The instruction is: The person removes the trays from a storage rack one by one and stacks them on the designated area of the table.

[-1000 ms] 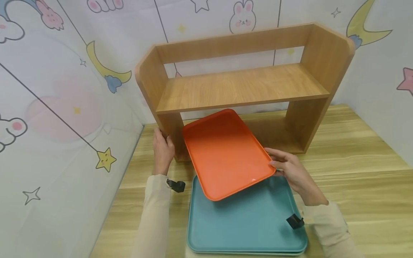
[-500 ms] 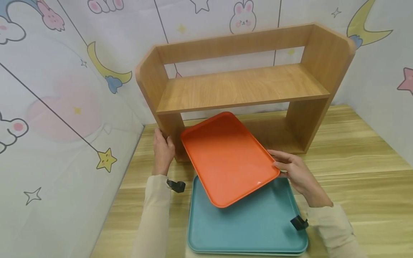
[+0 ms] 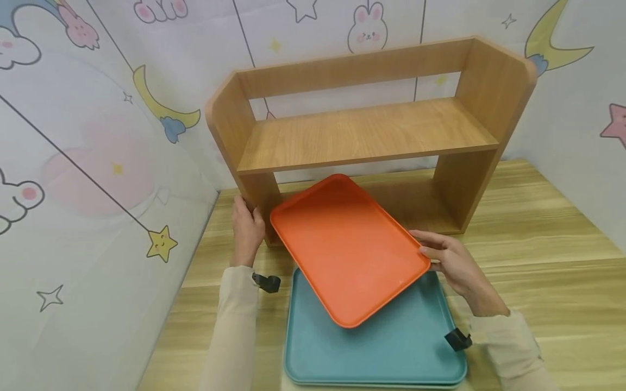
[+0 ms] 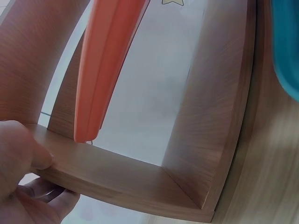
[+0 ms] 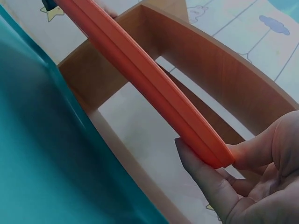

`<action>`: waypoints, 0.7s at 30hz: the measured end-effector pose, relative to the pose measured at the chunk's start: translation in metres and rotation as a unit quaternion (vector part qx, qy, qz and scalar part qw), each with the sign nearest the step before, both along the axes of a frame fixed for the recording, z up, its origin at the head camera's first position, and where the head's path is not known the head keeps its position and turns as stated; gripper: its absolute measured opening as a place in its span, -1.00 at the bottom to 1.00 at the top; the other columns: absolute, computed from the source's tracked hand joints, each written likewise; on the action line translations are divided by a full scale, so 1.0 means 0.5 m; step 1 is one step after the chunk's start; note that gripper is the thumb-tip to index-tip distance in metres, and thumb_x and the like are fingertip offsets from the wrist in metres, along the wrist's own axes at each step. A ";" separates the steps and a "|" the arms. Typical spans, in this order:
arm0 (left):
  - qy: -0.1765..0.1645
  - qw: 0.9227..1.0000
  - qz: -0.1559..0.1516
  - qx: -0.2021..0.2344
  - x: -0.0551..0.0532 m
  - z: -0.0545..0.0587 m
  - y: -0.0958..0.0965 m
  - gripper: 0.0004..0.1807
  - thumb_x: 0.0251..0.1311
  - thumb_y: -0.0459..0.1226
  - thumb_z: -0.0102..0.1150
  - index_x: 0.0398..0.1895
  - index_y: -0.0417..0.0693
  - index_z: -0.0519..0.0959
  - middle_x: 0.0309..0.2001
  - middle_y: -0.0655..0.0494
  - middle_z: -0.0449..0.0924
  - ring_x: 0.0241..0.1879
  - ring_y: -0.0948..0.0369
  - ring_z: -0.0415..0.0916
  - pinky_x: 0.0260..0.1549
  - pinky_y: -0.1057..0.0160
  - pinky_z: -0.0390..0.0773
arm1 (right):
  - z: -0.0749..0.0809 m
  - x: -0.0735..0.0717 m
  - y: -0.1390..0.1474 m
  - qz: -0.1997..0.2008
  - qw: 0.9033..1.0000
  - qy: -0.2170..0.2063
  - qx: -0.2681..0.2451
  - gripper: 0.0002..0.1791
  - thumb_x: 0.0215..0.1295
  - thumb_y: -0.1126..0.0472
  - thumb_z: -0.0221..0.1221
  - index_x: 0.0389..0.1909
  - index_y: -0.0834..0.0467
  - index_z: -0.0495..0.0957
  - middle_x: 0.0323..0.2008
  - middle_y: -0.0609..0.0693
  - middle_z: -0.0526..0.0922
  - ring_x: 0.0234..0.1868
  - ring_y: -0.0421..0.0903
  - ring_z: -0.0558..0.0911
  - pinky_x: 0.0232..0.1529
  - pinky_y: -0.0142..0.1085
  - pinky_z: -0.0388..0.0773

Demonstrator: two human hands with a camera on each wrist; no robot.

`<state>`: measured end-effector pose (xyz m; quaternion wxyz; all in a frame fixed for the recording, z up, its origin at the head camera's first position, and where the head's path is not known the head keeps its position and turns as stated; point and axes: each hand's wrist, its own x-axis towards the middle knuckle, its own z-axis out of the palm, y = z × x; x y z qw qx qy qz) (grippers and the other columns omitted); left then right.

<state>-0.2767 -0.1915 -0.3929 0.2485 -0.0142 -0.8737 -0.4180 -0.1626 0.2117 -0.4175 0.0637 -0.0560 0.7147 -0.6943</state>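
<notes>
My right hand (image 3: 457, 269) pinches an orange tray (image 3: 349, 247) at its right corner, thumb on one face and fingers on the other. The tray is tilted, its far end reaching into the lower opening of a wooden shelf (image 3: 371, 133). Its near end hangs over a blue-green tray (image 3: 371, 358) on the table. In the right wrist view the pinched corner of the orange tray (image 5: 163, 93) shows edge-on. My left hand (image 3: 247, 231) grips the shelf's left side panel. The left wrist view shows the thumb (image 4: 39, 156) on the panel's inner side, with fingers curled round the outside.
The shelf has two levels and stands at the back of the wood-grain table (image 3: 548, 260). Beneath the blue-green tray a paler edge (image 3: 371, 387) shows. Printed white cloth (image 3: 88, 217) hangs along the left, back and right sides.
My right hand has moved slightly right and toward me, drawing the orange tray's near end the same way and lowering its far end a little. My left hand stays on the shelf panel.
</notes>
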 end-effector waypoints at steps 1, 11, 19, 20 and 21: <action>0.000 1.000 -0.001 0.000 0.000 0.000 0.000 -0.66 0.33 -0.42 -0.11 0.13 -0.35 0.24 0.08 -0.32 0.36 0.13 -0.17 0.35 0.13 -0.10 0.40 | -0.001 0.000 0.001 0.000 1.000 0.000 -0.002 -0.51 0.42 0.31 -0.03 0.32 0.37 0.27 -0.15 -0.20 0.62 -0.27 -0.25 0.67 -0.34 -0.37 0.64; -0.008 1.000 -0.005 -0.001 -0.001 0.001 -0.003 -0.67 0.32 -0.42 -0.10 0.11 -0.35 0.24 0.06 -0.32 0.37 0.11 -0.17 0.35 0.10 -0.12 0.41 | -0.002 0.003 0.008 -0.012 1.000 -0.010 0.009 -0.52 0.42 0.30 -0.03 0.31 0.37 0.28 -0.12 -0.27 0.61 -0.23 -0.28 0.66 -0.27 -0.37 0.64; -0.014 1.000 -0.016 0.003 -0.001 0.000 -0.008 -0.65 0.34 -0.39 -0.10 0.14 -0.32 0.23 0.09 -0.30 0.35 0.14 -0.16 0.36 0.12 -0.12 0.43 | -0.007 0.003 0.015 -0.016 1.000 -0.016 0.005 -0.54 0.43 0.32 -0.06 0.30 0.36 0.30 -0.12 -0.30 0.62 -0.21 -0.30 0.66 -0.25 -0.36 0.65; -0.014 1.000 -0.018 0.004 -0.001 0.000 -0.009 -0.65 0.34 -0.39 -0.10 0.15 -0.31 0.23 0.09 -0.30 0.35 0.14 -0.15 0.36 0.12 -0.12 0.44 | -0.007 0.003 0.016 -0.016 1.000 -0.016 0.002 -0.54 0.43 0.31 -0.06 0.30 0.36 0.30 -0.12 -0.30 0.63 -0.21 -0.30 0.67 -0.25 -0.36 0.65; -0.015 1.000 -0.020 0.005 0.000 0.000 -0.009 -0.65 0.34 -0.38 -0.10 0.15 -0.31 0.23 0.10 -0.30 0.35 0.14 -0.15 0.36 0.11 -0.12 0.44 | -0.007 0.003 0.016 -0.016 1.000 -0.016 0.000 -0.55 0.43 0.31 -0.06 0.30 0.36 0.31 -0.12 -0.30 0.63 -0.20 -0.30 0.67 -0.25 -0.36 0.65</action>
